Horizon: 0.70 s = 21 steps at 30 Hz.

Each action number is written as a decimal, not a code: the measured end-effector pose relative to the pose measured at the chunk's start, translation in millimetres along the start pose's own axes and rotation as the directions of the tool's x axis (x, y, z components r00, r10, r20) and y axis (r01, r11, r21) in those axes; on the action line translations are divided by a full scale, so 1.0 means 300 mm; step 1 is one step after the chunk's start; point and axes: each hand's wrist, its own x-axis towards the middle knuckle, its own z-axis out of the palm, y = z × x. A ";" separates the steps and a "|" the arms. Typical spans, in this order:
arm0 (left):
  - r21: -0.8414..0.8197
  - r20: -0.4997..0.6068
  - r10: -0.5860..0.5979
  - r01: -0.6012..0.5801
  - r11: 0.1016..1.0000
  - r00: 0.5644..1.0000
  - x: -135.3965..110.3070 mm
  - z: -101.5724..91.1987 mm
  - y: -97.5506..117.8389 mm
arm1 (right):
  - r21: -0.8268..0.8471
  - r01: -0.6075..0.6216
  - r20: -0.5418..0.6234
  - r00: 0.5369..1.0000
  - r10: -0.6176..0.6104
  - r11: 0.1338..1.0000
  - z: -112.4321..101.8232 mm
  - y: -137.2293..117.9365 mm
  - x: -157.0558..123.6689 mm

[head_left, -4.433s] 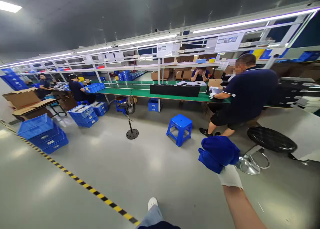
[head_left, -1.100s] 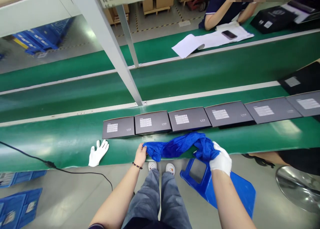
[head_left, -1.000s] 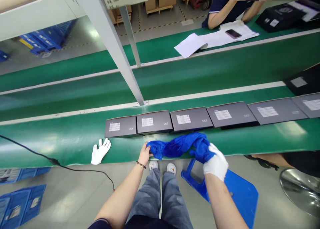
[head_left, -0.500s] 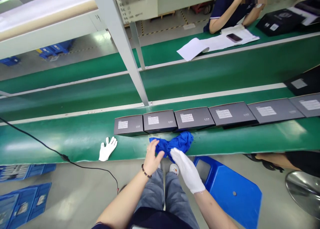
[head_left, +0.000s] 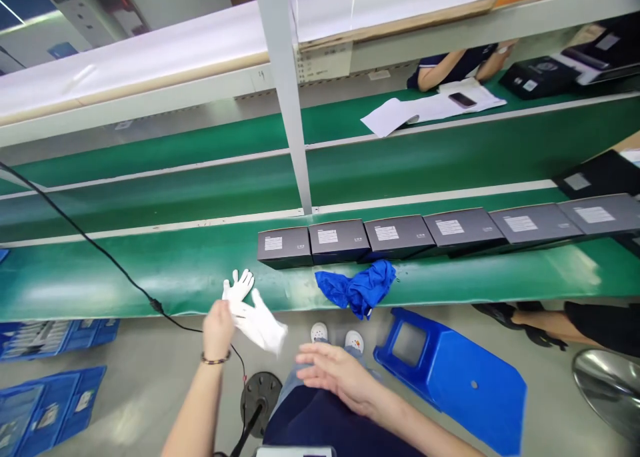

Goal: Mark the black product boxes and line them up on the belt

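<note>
Your left hand holds a white glove; your right hand is bare and open.

Your left hand pinches the glove by its cuff just off the counter edge, fingers closed on it, a bead bracelet on the wrist. Your right hand hovers flat above your lap, gripping nothing. A second glove lies on the counter just beyond the held one. The blue cloth sits bunched at the counter edge, right of the gloves and touching the row of dark boxes; their white labels are too small to read. A blue stool lies tipped on the floor. Half a second ago your right hand wore the glove and both hands were at the cloth; now the glove is off and the cloth is let go.
</note>
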 end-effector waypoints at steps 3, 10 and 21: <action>0.117 -0.067 -0.055 0.063 0.991 0.996 0.178 -0.158 -0.088 | -0.472 -0.027 -0.141 0.989 -0.045 0.881 -0.183 -0.009 0.040; 0.162 0.021 0.042 -0.045 0.986 0.999 0.301 -0.109 -0.110 | -0.853 -0.174 -0.338 0.902 -0.268 0.492 -0.667 -0.027 0.293; -0.236 0.525 0.354 -0.268 0.934 0.774 -0.113 0.826 0.299 | -0.921 -0.293 -0.360 0.891 -0.275 0.257 -0.687 0.126 0.243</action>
